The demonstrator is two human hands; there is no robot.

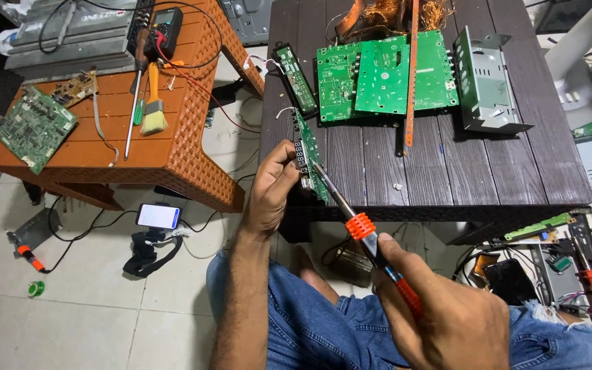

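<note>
Dark table (pixel 488 171): green boards (pixel 385 75), metal chassis (pixel 484 82); orange stool (pixel 193 123) left.

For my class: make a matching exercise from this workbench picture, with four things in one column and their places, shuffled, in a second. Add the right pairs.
Things:
1. soldering iron
2. narrow circuit board
3. paintbrush
4. phone

Places:
A. on the tiled floor
B. on the orange plastic table
C. held in the left hand
D. held in the right hand

Pairs: 1-D, 2-C, 3-B, 4-A
</note>
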